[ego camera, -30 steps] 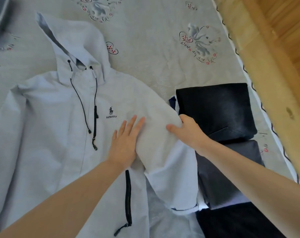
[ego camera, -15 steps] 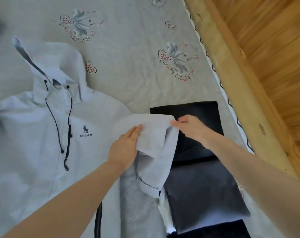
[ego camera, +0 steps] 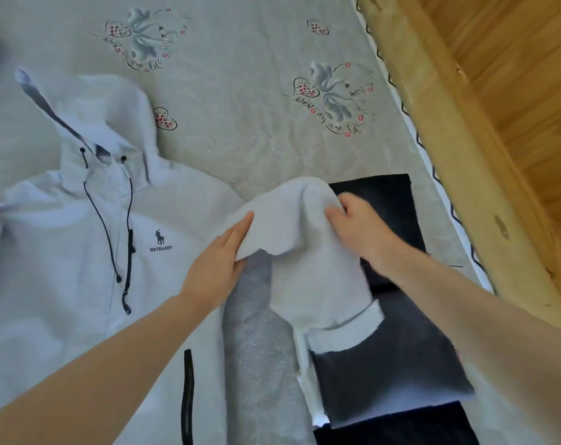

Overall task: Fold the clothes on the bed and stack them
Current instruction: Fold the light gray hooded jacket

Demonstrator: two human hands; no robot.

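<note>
Holding the sleeve [ego camera: 308, 252] with the left hand [ego camera: 219, 264] and right hand [ego camera: 357, 232], the person is needing to lay it flat across the jacket [ego camera: 64, 252].

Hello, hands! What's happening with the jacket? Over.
Both hands grip the jacket sleeve, lifted. Folded dark clothes lie beneath it.
</note>
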